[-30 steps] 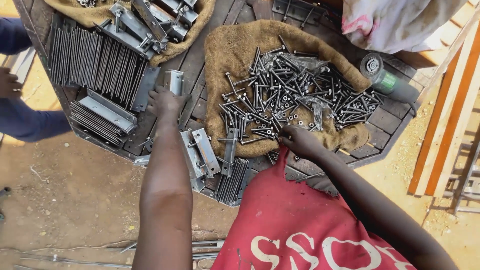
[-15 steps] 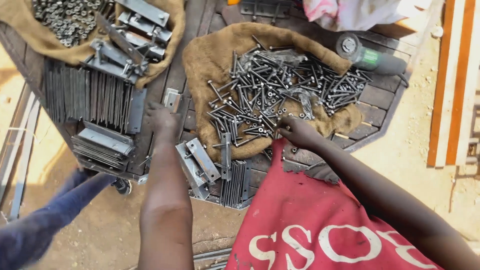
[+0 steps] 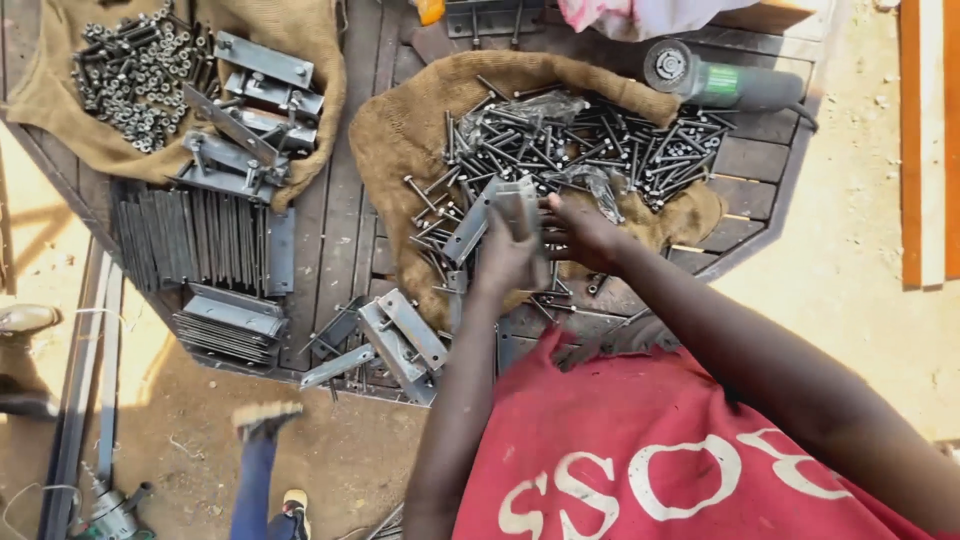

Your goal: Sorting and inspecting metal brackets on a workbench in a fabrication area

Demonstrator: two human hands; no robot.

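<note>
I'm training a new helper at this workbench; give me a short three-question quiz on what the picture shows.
1. True or false: the left hand holds a flat metal bracket.
2. The long bolts lie on: A) a burlap sack B) a plastic tray C) bare sand.
3. What power tool lies at the table's far right corner?

Key: 1 true. 2 A. 3 the angle grinder; the right hand works beside the bracket, near the bolts.

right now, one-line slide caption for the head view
Left hand lifts a grey metal bracket while right hand reaches into bolts on burlap.
</note>
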